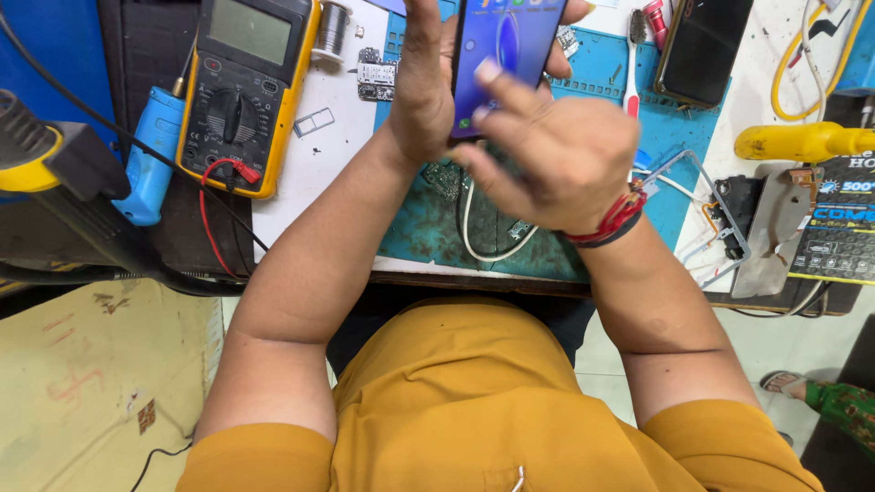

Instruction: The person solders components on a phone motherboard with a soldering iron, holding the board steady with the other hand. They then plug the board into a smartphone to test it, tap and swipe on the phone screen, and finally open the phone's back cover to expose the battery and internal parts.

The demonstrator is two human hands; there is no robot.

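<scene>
While my left hand (424, 87) gripped the phone (501, 55) along its left edge, thumb side wrapped around the frame, my right hand (556, 150) was loosely curled with one finger stretched out, its tip pressed to the lit screen. The phone stood upright in the air, above the blue mat (674, 118) and clear of the tabletop (310, 164).

I judged the grip to be the weak spot: only one hand carried the phone, and a harder push from my tapping finger could have tipped it out of my palm onto the loose parts below. A small circuit board (375, 75) lay just left of my wrist, and a white cable (474, 232) looped under my hands, so a drop could have knocked either. My left forearm also passed near the red lead (219, 178) of the yellow meter (244, 87); a swing of the elbow could have snagged it.

Much was hidden from me. The top of the phone ran out of view, my right hand covered its lower end, and I could not tell what lay on the mat directly beneath my hands. A second dark phone (702, 41) at the upper right was cut off too, and the yellow tool (802, 141) ran off the edge.
</scene>
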